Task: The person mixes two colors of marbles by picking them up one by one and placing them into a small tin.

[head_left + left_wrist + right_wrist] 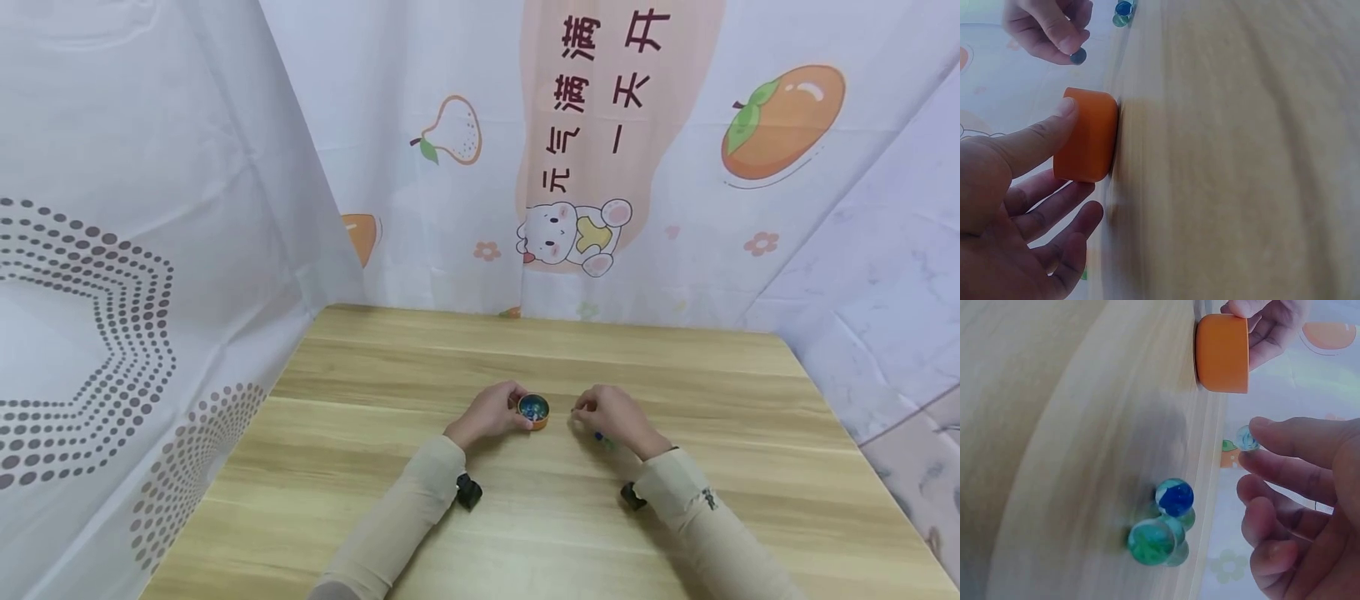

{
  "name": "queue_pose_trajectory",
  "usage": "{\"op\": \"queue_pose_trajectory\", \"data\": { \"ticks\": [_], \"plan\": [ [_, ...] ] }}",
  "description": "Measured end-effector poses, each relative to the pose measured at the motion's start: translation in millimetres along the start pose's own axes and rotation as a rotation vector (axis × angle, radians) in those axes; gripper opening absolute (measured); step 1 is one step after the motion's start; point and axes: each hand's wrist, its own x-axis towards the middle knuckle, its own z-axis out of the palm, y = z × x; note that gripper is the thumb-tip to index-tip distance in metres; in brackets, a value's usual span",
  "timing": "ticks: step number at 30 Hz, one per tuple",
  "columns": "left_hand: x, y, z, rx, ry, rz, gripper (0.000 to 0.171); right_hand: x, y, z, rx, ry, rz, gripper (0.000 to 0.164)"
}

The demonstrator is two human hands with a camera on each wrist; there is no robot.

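An orange cup (1092,134) stands upright on the table, and several glass marbles show inside it in the head view. My left hand (493,411) holds the cup by its side, thumb on one side and fingers on the other. Just to the right, my right hand (617,417) pinches a clear glass marble (1247,438) with blue streaks between thumb and index finger, above the table. Below that hand several loose marbles lie in a cluster, among them a blue one (1174,497) and a green one (1151,542).
The wooden table (420,358) reaches back to a printed curtain (450,50). Another patterned cloth (225,167) hangs along the left side. Both wrists carry a small black camera, the left one (469,492) and the right one (633,496).
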Motion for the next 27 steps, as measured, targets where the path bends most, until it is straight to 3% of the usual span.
{"op": "queue_pose_trajectory", "data": {
  "ticks": [27],
  "plan": [
    [0.6,-1.7,1.2,-0.010,0.001,0.000,0.046,12,-17,15,0.093,0.043,-0.055,0.015]
  ]
}}
